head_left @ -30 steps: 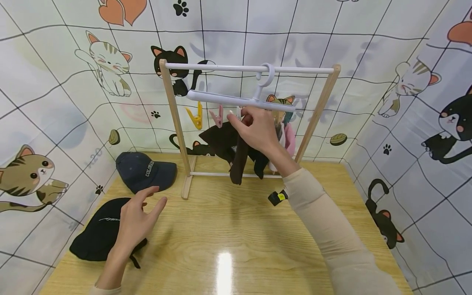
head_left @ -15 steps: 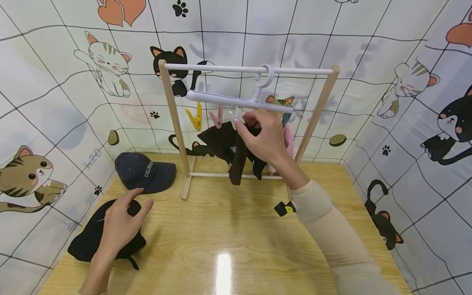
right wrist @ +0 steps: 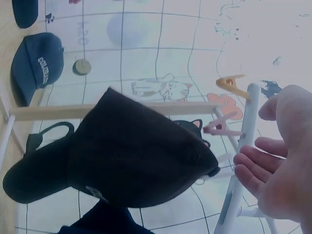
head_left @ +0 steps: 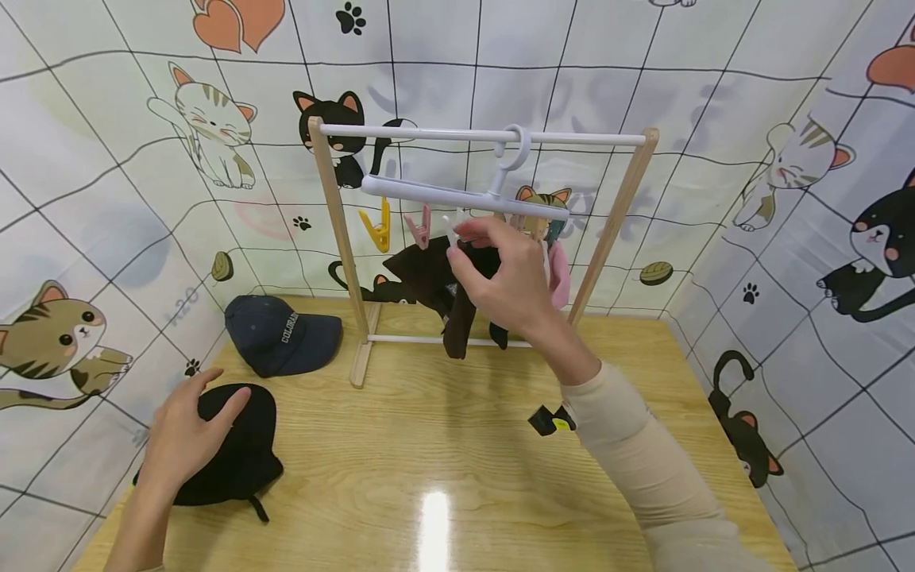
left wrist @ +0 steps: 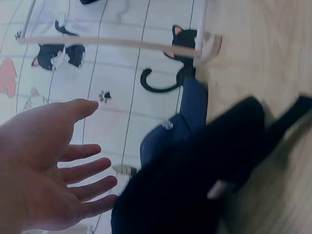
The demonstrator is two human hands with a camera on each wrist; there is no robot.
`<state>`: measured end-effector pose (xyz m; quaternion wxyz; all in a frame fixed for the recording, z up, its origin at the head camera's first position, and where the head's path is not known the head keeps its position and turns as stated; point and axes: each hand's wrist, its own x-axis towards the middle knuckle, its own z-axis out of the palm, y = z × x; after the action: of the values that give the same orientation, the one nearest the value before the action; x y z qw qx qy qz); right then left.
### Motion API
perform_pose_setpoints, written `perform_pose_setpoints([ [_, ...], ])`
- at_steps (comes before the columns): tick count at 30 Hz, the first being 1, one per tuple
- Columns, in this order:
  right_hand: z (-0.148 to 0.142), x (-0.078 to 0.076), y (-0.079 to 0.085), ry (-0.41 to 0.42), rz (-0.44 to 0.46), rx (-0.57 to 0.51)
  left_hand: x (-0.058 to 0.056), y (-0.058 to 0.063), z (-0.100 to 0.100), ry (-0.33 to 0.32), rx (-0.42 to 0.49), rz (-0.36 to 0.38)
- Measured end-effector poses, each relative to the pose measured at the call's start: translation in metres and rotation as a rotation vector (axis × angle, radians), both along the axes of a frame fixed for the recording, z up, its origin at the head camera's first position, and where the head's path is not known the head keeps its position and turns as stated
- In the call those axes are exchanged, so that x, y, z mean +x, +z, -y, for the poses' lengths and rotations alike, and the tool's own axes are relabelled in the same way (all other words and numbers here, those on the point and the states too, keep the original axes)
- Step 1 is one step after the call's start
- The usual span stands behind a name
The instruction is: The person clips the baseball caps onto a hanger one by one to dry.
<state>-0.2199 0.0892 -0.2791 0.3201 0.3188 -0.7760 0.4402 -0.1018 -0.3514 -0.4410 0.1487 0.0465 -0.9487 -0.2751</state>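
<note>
My right hand (head_left: pixel 511 278) hovers beside a white clip (head_left: pixel 450 226), fingers loosely bent. In the right wrist view its fingertips are apart from the dark brown cap (right wrist: pixel 131 151), which hangs below a pale lavender hanger (head_left: pixel 436 191). Also on the hanger are a yellow clip (head_left: pixel 379 229) and a pink clip (head_left: pixel 422 226). On the left, my left hand (head_left: pixel 182 437) is spread above a black hat (head_left: pixel 239 453), holding nothing; the hand covers part of the hat in the head view. Behind the hat lies a navy cap (head_left: pixel 275 338) with white lettering.
The hanger's hook sits on the white rail (head_left: pixel 429 133) of a rack with wooden posts (head_left: pixel 336 222). Pink cloth (head_left: pixel 560 274) hangs behind my right hand. Beside my right sleeve shows a small black object (head_left: pixel 543 421) with a yellow mark. Cat-printed sheets enclose the wooden table (head_left: pixel 400 445).
My right hand has drawn back a little to the right and down from the white clip. My left hand has moved left and down over the black hat. The brown cap keeps hanging.
</note>
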Motion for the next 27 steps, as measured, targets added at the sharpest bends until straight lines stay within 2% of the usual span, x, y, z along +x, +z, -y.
perform_pose_setpoints([
  [9, 0.011, 0.008, 0.003, 0.131, 0.129, -0.051, 0.004, -0.016, 0.031, 0.049, -0.034, 0.136],
  [19, 0.021, 0.008, 0.005, 0.15, 0.225, -0.038, -0.003, -0.026, 0.05, 0.058, -0.053, 0.274],
  [27, 0.026, 0.005, 0.009, 0.158, 0.304, -0.03, -0.008, -0.022, 0.059, 0.121, -0.037, 0.456],
])
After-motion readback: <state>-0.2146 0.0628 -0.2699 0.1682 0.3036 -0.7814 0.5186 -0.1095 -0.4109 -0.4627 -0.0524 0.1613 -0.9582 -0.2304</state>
